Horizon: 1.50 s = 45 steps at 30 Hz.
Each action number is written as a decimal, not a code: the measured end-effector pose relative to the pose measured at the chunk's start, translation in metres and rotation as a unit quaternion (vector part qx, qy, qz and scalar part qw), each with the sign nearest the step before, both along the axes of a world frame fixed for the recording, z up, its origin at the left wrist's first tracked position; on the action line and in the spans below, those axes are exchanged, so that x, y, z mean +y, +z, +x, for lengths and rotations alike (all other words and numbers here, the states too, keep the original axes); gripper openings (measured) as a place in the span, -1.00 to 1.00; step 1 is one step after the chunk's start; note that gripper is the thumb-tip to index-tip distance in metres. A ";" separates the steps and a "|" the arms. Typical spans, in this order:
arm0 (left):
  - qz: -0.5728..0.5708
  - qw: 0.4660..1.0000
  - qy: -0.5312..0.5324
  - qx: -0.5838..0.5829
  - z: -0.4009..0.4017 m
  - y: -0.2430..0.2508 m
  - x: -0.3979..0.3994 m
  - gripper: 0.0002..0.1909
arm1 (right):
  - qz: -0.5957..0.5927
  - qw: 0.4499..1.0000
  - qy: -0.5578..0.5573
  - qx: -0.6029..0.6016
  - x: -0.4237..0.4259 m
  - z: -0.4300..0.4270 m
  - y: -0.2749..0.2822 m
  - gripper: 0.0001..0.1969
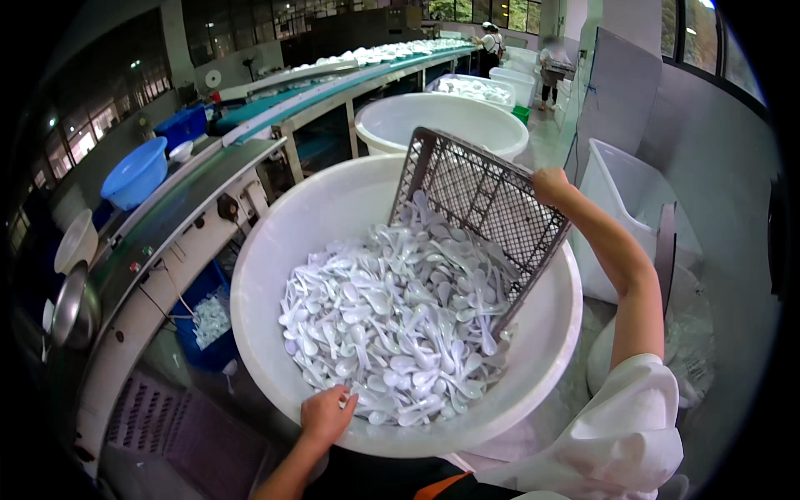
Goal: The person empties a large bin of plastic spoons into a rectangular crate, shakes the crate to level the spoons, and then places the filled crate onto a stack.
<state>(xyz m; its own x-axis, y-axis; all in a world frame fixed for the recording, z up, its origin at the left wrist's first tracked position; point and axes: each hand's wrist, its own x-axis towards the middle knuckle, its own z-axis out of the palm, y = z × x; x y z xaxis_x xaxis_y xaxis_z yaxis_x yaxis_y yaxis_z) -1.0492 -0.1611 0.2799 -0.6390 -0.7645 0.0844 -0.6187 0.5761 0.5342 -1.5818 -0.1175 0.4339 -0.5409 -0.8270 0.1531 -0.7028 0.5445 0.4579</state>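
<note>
A big round white plastic tub (pixel 262 275) stands before me, with a heap of glossy white soup spoons (pixel 381 312) inside. My right hand (pixel 551 186) grips the upper right corner of a dark plastic mesh crate (pixel 500 206). The crate is tipped into the tub's far right side, its lower edge down among the spoons, and spoons lie against its mesh. At the tub's near left rim is my left hand (pixel 328 415), fingers curled just over the nearest spoons. Whether it grasps the rim or a spoon is hidden.
A conveyor (pixel 206 175) runs along the left, bearing a blue basin (pixel 136 175). A blue bin (pixel 203 359) of white pieces sits beneath it. Another white tub (pixel 375 128) adjoins the far side. White bins (pixel 625 187) stand right. Two people (pixel 492 47) are in the background.
</note>
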 end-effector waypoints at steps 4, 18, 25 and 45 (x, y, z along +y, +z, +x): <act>0.112 0.948 -0.255 0.153 -0.100 0.012 0.025 -0.35 | 0.126 0.990 0.043 0.045 0.019 0.106 0.029 -0.82; 0.116 0.879 -0.156 0.436 -0.236 0.031 0.067 -0.75 | 0.055 0.948 0.293 0.108 -0.094 0.196 0.031 -0.41; 0.153 0.860 -0.213 0.439 -0.148 0.003 0.106 -0.80 | 0.232 0.790 0.568 0.013 -0.147 0.265 0.014 -0.55; 0.060 0.797 -0.427 0.423 -0.094 0.049 0.145 -0.63 | -0.100 0.838 0.495 0.206 0.147 0.368 0.210 -0.39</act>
<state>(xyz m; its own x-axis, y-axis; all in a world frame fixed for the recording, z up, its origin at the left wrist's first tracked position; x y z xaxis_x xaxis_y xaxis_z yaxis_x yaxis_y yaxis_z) -1.1435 -0.0159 0.3292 -0.6838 -0.1166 0.7203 0.5823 0.5077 0.6350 -1.2140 0.0294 0.6435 0.5281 -0.7746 0.3480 -0.6602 -0.1167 0.7420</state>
